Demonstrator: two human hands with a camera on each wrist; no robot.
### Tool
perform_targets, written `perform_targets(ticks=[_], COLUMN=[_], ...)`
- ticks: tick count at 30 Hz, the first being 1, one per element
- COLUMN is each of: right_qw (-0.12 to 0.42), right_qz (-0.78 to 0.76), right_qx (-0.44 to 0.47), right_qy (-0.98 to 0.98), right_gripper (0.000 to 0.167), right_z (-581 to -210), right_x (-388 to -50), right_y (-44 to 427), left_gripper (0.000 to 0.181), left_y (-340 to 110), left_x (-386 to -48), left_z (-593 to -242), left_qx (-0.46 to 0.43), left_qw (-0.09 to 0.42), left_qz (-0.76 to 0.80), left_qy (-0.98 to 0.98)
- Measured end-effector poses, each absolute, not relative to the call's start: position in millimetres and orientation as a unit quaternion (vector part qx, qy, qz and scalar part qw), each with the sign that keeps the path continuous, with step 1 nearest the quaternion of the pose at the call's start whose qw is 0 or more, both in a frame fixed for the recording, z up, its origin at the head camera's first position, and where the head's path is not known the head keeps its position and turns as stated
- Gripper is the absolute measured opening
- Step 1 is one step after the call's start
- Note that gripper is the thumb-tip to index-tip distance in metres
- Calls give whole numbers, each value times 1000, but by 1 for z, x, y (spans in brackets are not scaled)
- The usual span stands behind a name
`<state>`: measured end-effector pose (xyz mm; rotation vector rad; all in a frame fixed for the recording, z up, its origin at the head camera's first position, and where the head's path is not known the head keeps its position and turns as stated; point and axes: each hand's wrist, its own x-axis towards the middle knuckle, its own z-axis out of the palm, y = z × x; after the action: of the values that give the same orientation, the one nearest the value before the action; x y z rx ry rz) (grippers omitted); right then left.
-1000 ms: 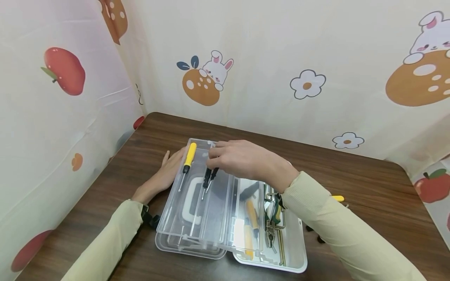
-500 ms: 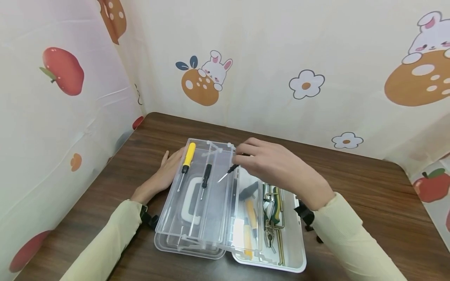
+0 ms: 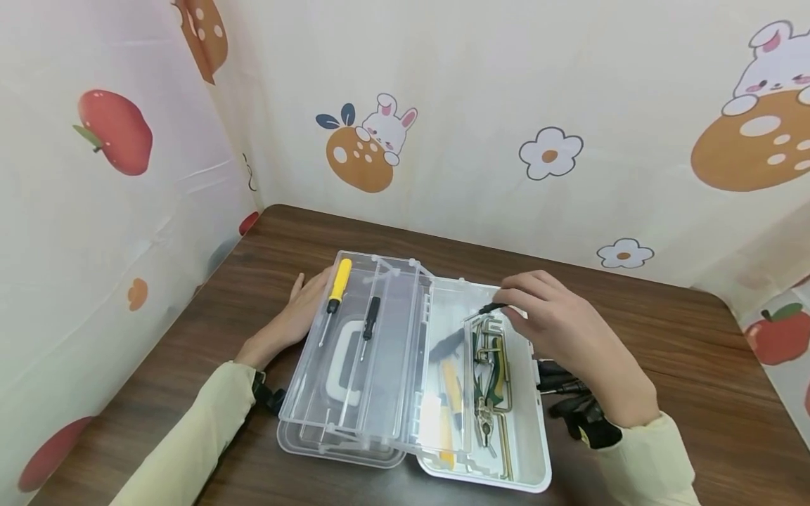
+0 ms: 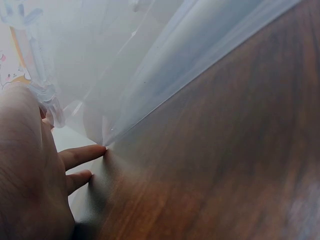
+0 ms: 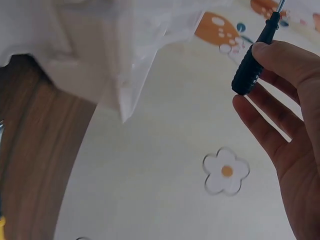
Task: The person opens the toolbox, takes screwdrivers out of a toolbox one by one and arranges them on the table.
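Note:
My right hand pinches a small black-handled screwdriver over the far end of the white toolbox. Its ribbed handle sits between thumb and fingers in the right wrist view. Below it in the box lie green-handled pliers and brass-coloured hex keys. My left hand rests against the left side of the clear tiered tray, fingers extended and partly hidden by plastic. In that tray lie a yellow screwdriver and another black screwdriver.
Two yellow-handled tools show through the clear tray over the box. Several black-handled tools lie on the wooden table right of the box, partly behind my right forearm. A printed curtain stands behind the table.
My right hand has lifted one black screwdriver from the clear tray and carried it rightward to above the white box. My left hand has stayed in place.

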<state>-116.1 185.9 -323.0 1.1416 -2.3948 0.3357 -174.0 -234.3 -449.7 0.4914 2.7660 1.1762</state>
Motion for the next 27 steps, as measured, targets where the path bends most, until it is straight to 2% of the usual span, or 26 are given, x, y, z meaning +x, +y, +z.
perform_targets(ticks=[2,7,9,18,27], right_qw=[233,237,239,232,187], right_qz=[134,164,166,151,134], right_qx=[398,370,364,302,266], right_qy=[-877,-883,-885,-912,-936], right_gripper=[22,25,49,43,33], right_z=[-329,-347,-352,-377,-410], right_x=[-113,-111,-113,-123,-130], right_y=[198,223,231,268,292], left_gripper=[65,65,64,64,65], left_y=[-233,-231,-232,-234,-236], left_x=[-174,-174,-173,-173,-173], left_z=[-450,-450,-450,-452,-451], left_qx=[159,159,162,159,165], left_qw=[51,53,48,48,44], left_qz=[389,392,389,391,393], left_qy=[906,905,905,905,904])
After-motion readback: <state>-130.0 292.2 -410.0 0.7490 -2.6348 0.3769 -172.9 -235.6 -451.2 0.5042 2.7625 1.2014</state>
